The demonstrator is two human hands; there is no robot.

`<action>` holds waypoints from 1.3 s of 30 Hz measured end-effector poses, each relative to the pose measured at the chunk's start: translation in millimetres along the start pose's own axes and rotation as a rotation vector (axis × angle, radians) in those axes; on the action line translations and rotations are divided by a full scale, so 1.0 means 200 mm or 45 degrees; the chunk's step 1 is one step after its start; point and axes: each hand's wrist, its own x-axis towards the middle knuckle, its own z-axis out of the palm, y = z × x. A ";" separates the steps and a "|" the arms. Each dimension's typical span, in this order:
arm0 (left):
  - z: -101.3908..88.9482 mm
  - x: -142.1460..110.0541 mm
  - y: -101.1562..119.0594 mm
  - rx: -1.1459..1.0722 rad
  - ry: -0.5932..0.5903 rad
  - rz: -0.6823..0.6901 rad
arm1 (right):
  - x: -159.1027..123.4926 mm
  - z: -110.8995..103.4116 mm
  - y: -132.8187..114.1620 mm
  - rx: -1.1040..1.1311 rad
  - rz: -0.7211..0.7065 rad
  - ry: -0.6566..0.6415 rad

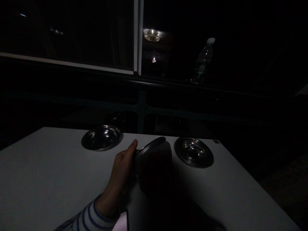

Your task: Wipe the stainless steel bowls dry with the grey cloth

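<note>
My left hand (121, 171), in a striped sleeve, reaches in from the lower left. Its fingers are closed on the edge of a tilted metal plate (152, 144), with the thumb upright at the rim. Most of that plate is lost in darkness, and a deep black shape lies below it. To the left, a shiny round metal plate (101, 138) rests near the table's far edge. Another metal plate (193, 152), perhaps a stack, lies to the right of the held one. I cannot make out my right hand.
The white table (60, 173) has its far edge just behind the plates. A plastic bottle (203, 62) with a white cap stands tilted in view beyond it. A pale window frame (138, 38) rises at the back. A small pinkish thing (121, 222) shows at the bottom.
</note>
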 end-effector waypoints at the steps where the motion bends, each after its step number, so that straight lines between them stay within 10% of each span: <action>1: 0.00 0.00 0.00 -0.010 -0.015 -0.029 | -0.02 0.02 -0.02 -0.032 -0.011 0.026; 18: -0.01 -0.01 0.00 0.041 0.020 -0.082 | 0.13 -0.13 0.06 0.194 0.025 -0.007; 26: -0.01 0.00 0.02 -0.068 0.109 -0.178 | 0.14 -0.20 0.26 0.347 0.520 -0.054; 32: 0.00 -0.01 0.03 -0.063 0.012 -0.196 | 0.15 -0.16 0.11 0.133 0.038 0.004; 39: 0.00 0.00 0.00 -0.053 -0.034 -0.169 | 0.15 -0.18 0.14 0.224 0.153 -0.074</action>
